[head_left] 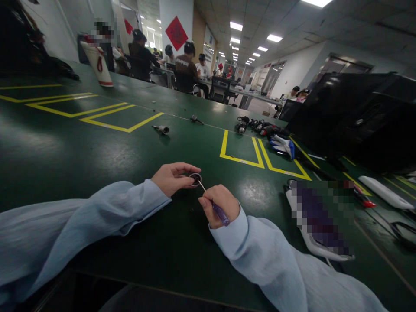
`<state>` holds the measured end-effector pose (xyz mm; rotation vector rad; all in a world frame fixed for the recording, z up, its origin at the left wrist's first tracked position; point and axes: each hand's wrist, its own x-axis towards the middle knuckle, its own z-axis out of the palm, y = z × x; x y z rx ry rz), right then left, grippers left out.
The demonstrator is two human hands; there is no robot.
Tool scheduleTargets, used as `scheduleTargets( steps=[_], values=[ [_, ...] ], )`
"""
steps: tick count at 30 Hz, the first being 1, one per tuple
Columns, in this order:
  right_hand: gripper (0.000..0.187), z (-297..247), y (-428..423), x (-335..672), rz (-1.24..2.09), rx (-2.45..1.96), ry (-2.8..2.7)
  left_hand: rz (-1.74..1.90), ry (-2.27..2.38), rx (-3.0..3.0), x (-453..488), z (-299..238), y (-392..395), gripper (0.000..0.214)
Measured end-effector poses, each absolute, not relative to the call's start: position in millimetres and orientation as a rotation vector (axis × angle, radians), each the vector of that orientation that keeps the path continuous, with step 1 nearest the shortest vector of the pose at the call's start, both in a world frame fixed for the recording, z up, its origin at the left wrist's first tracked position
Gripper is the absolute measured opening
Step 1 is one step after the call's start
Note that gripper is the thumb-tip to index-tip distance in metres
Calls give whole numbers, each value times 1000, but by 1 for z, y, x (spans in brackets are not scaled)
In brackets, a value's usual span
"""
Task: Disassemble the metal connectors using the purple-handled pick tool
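Between the thumb and fingers of my left hand [172, 178] is a small round metal part [196, 177] with a dark hollow inside, its open end turned toward me. My right hand [222, 203] is wrapped round the purple handle of a screwdriver [221, 214]. The thin shaft points up and left, and its tip is at the part's opening; how deep it reaches I cannot tell. A tiny dark ring or nut [191, 210] lies on the green table [156, 247] below my hands. Farther off lie a metal socket-like piece [161, 129] and a smaller shafted piece [196, 119].
Dark tools with cables [251, 125] and a white-and-blue glove [282, 146] lie at the right rear. A device in a white case [312, 242] sits near my right arm. A white cup [98, 65] stands far left, and yellow tape [242, 161] marks the table. People sit beyond.
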<state>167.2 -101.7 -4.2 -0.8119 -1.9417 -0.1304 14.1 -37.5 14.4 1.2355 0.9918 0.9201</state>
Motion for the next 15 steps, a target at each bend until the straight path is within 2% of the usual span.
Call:
scheduleTargets(
  steps=[7, 15],
  values=[
    [22, -4, -101, 166, -118, -819, -1954, 926, 1070, 1278, 18, 27, -47, 22],
    [18, -1, -105, 166, -101, -807, -1981, 973, 1068, 1298, 19, 29, -48, 19]
  ],
)
